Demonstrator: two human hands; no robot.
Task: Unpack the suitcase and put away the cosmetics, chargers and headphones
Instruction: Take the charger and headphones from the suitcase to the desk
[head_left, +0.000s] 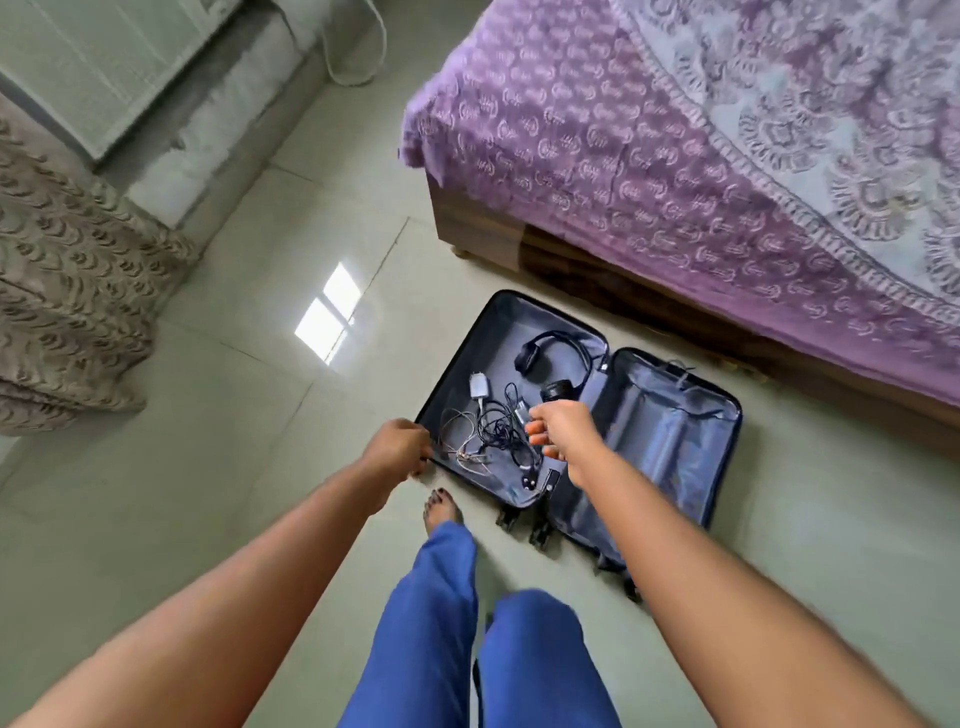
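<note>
Bed (675, 156) on my right, suitcase (670, 441) flat open on the floor beside it, I'm standing over it. Headphones (550, 358), white charger (479, 387) and a cable tangle (493, 431) lie in the left half; no cosmetics that I can see. Left hand (397, 447) grips the case rim, right hand (563, 431) hangs over the cables w/ fingers curled, holding nothing I can make out. Unpacking's just starting, I reckon; next, get the tangle out w/o snagging.

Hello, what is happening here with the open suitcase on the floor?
A person stands over an open suitcase lying on the floor beside a bed. The left hand grips the rim of its left half, and the right hand hangs above a tangle of charger cables. A white charger and black headphones lie in that half. Nothing seems lifted out yet.
</note>
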